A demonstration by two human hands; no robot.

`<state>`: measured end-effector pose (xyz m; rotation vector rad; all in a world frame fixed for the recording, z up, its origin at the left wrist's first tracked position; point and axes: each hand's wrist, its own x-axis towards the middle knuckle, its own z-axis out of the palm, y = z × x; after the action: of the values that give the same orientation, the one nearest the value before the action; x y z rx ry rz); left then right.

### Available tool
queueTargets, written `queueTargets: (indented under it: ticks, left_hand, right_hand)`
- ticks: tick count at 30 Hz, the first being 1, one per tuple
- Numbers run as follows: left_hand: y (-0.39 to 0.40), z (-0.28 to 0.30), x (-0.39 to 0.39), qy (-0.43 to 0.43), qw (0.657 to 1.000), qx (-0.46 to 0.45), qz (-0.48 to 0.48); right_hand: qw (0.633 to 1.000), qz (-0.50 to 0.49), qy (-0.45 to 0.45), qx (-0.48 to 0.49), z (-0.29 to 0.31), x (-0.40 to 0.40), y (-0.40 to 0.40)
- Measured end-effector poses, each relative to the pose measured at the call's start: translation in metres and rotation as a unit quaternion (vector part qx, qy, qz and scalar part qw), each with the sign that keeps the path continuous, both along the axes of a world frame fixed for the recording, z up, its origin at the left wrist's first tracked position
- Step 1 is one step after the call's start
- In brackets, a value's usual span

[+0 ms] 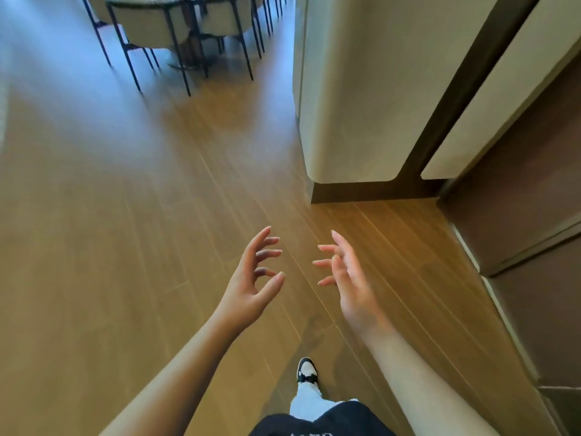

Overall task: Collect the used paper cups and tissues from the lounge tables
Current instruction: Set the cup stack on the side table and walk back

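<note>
Left hand (251, 278) and right hand (345, 278) loosely spread, holding nothing — walk on to far-left chairs (151, 26), skirting the right-hand pillar (361, 89) — no cups visible.

Open wooden floor (132, 247) stretches ahead and to the left, giving free passage toward the far left corner, where chairs (157, 29) on thin dark legs crowd together (their legs leave only narrow gaps). On the right, a cream rounded pillar (361, 89) stands on a dark plinth, and a brown wall (534, 199) closes that edge. Between pillar and wall lies a short floor recess.
</note>
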<state>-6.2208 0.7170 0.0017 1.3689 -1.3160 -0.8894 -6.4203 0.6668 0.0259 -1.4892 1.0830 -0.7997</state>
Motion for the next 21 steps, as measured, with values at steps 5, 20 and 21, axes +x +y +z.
queueTargets:
  ticks: [5, 20, 21]
  left_hand:
    - [-0.033, 0.008, 0.038, -0.005, 0.997, 0.003, 0.078]
    - [-0.054, 0.009, 0.194, 0.018, 0.957, 0.005, 0.291]
    - [-0.057, 0.007, 0.21, 0.02, 0.955, 0.004, 0.296]
  right_hand:
    - [0.996, 0.081, -0.019, 0.005, -0.003, 0.049, -0.069]
    - [0.958, 0.284, -0.046, 0.017, -0.009, 0.269, -0.156]
    - [0.957, 0.287, -0.047, 0.017, -0.01, 0.287, -0.16]
